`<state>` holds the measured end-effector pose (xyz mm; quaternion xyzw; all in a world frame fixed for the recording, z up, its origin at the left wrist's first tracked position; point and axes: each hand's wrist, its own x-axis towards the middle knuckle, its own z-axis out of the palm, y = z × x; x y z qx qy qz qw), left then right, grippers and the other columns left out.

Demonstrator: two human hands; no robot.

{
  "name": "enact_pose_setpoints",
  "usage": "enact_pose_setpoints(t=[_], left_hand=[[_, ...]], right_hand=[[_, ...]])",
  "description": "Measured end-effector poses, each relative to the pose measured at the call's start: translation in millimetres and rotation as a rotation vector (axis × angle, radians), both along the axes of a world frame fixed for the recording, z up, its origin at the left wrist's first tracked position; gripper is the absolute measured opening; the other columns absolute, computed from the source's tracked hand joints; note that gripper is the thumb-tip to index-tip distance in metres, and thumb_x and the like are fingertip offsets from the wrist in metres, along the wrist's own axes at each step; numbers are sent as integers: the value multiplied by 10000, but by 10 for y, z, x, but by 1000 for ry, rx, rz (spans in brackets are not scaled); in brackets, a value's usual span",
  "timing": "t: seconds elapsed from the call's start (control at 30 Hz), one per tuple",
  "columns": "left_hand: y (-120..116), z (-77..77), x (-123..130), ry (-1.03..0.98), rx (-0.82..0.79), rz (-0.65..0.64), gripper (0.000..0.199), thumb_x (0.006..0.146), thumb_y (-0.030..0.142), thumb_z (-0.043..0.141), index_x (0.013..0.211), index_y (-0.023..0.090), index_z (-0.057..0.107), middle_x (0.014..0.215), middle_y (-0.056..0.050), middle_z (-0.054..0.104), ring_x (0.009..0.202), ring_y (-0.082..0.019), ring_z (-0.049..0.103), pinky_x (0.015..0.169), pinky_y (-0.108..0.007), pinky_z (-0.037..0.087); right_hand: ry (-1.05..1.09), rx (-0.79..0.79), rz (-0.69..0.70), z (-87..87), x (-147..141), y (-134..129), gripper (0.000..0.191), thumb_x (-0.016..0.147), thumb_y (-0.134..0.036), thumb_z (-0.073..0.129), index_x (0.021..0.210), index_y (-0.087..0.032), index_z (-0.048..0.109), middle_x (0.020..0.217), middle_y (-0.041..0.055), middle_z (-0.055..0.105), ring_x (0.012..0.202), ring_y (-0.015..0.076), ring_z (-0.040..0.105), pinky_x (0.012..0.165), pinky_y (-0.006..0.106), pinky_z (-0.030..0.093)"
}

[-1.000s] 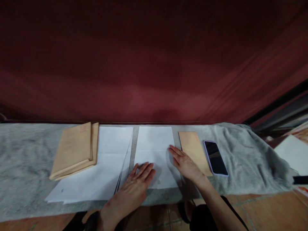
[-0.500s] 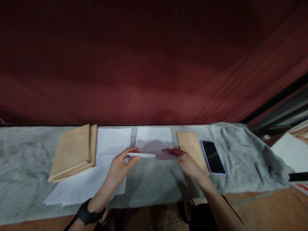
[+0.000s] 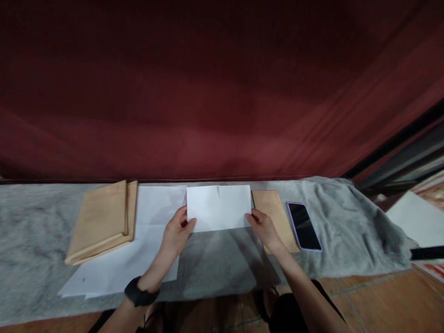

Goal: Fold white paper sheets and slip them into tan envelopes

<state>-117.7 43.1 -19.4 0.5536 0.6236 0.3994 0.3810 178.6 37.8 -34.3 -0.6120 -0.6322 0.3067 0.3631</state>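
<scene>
A white folded sheet of paper [image 3: 219, 209] is held up above the grey cloth, its broad face toward me. My left hand [image 3: 177, 229] pinches its left edge, thumb in front and fingers behind. At the lower right corner my right hand [image 3: 262, 225] grips it the same way. A small crease or slit shows at the middle of the top edge. Close to my right hand lies a brown envelope [image 3: 277, 217]. White sheets [image 3: 138, 259] lie flat beside and partly beneath my left forearm.
A stack of brown envelopes [image 3: 100, 217] rests on the white sheets at the left. Right of the single envelope is a phone [image 3: 305, 226] in a purple case. Grey cloth [image 3: 357, 226] covers the surface, and a dark red curtain [image 3: 208, 115] hangs behind it.
The paper has turned from nearly edge-on to facing me as a flat white rectangle. Both hands keep hold of its sides, with my right hand slightly lower on it.
</scene>
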Motion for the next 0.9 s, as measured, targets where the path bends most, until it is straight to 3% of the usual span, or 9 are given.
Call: enact_pose_setpoints(t=[0.07, 0.17, 0.27, 0.4, 0.5, 0.63, 0.77, 0.9], left_hand=[[-7, -65, 1, 23, -24, -14, 622, 773, 422, 628, 1320, 138, 545, 678, 39, 691, 562, -165, 612, 535, -262, 461], [-10, -175, 5, 99, -33, -23, 626, 797, 376, 612, 1374, 147, 532, 730, 21, 713, 605, -180, 649, 584, -285, 505], [-21, -213, 24, 210, -12, -17, 626, 824, 328, 610, 1423, 174, 511, 772, 13, 725, 669, -194, 682, 656, -306, 531], [-56, -161, 61, 360, -15, -2, 646, 850, 274, 615, 1477, 205, 473, 832, -4, 738, 759, -209, 707, 718, -311, 529], [-77, -128, 76, 458, -35, -22, 680, 881, 262, 591, 1530, 184, 406, 842, -19, 737, 759, -211, 702, 712, -304, 516], [-73, -159, 69, 513, -8, -84, 722, 908, 257, 552, 1582, 167, 307, 925, -46, 749, 781, -213, 704, 736, -312, 527], [-48, -234, 66, 582, 54, -118, 656, 909, 232, 537, 1544, 162, 388, 1150, -99, 732, 911, -227, 711, 843, -340, 557], [-71, -238, 78, 701, 55, -97, 602, 905, 213, 549, 1498, 158, 465, 1208, -121, 697, 924, -237, 714, 851, -355, 578]], right_hand=[[-90, -5, -6, -21, 4, -7, 262, 917, -389, 502, 748, -221, 610, 593, -29, 595, 567, 145, 535, 546, 232, 378], [-269, -28, -12, -73, -7, -37, 213, 928, -306, 502, 1022, -207, 666, 734, 25, 713, 660, 186, 638, 614, 258, 436], [-436, -68, -16, -125, -46, -84, 395, 946, -261, 492, 1320, -167, 578, 858, 80, 769, 770, 231, 716, 692, 294, 486], [-568, -53, -20, -157, -107, -153, 576, 974, -278, 468, 1522, -114, 393, 987, 131, 787, 872, 268, 750, 774, 341, 528], [-606, -55, -8, -156, -144, -195, 665, 975, -281, 472, 1584, -90, 284, 994, 135, 787, 888, 278, 752, 819, 364, 541], [-657, 0, 6, -138, -195, -241, 657, 972, -241, 467, 1588, -97, 291, 1147, 156, 749, 1008, 275, 727, 916, 371, 528], [-733, -13, 3, -83, -246, -280, 583, 997, -246, 443, 1557, -103, 370, 1285, 185, 673, 1052, 272, 704, 932, 371, 528], [-776, -57, -14, -26, -286, -312, 507, 1010, -254, 449, 1496, -113, 474, 1349, 188, 629, 1127, 268, 671, 956, 359, 526]])
